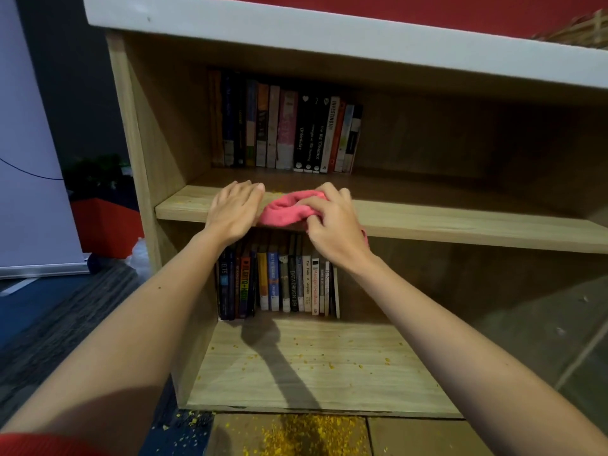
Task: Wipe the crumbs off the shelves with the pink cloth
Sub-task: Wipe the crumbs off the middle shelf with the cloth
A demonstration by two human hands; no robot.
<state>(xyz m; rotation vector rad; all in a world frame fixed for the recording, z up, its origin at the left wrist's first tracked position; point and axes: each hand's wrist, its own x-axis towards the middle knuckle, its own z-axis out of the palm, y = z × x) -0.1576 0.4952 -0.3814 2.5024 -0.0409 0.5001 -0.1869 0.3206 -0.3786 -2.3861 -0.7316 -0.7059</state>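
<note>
A bunched pink cloth point(287, 209) lies on the front edge of the middle wooden shelf point(460, 222). My right hand point(332, 222) grips the cloth from the right. My left hand point(235, 209) rests flat at the shelf edge just left of the cloth, fingers together, touching its side. A few yellow crumbs point(278, 193) sit on the middle shelf behind the cloth and at its far left. Scattered yellow crumbs point(330, 365) dot the bottom shelf point(263, 383). A thick heap of crumbs point(309, 434) lies on the floor below the bookcase.
A row of upright books point(286, 126) stands at the back of the middle shelf, another row point(279, 281) at the back of the bottom shelf. The bookcase's left wall point(131, 153) is close to my left hand. A red bin point(105, 225) stands left of the bookcase.
</note>
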